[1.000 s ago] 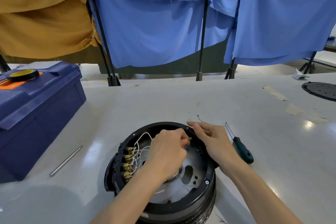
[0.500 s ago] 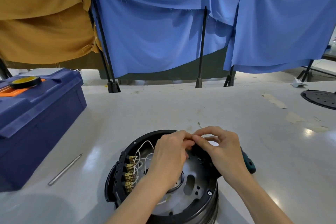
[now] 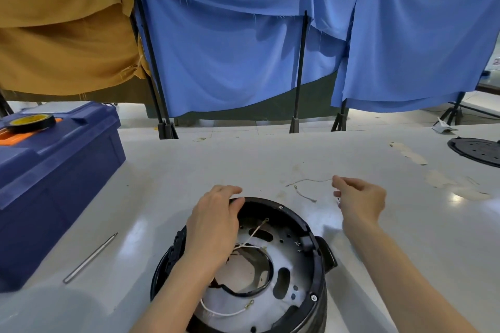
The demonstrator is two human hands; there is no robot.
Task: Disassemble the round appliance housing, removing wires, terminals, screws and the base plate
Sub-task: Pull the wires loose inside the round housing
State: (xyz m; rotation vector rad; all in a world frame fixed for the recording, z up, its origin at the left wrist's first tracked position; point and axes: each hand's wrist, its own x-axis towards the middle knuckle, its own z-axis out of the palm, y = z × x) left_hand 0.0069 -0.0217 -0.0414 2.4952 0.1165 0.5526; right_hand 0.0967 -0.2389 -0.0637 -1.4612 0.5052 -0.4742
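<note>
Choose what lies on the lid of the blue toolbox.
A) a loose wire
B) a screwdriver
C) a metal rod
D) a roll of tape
D: the roll of tape, black with a yellow centre, lies flat on the lid of the blue toolbox at the left of the table.

Bright, even light from overhead here. The white counter throws back glare patches, strongest at the right and beside my arms. My left hand, gripping the rim of the housing, shades its inside. My right hand is slightly smeared; the thin wire it pinches is barely a line. The curtain poles lean, bent by the wide angle.
</note>
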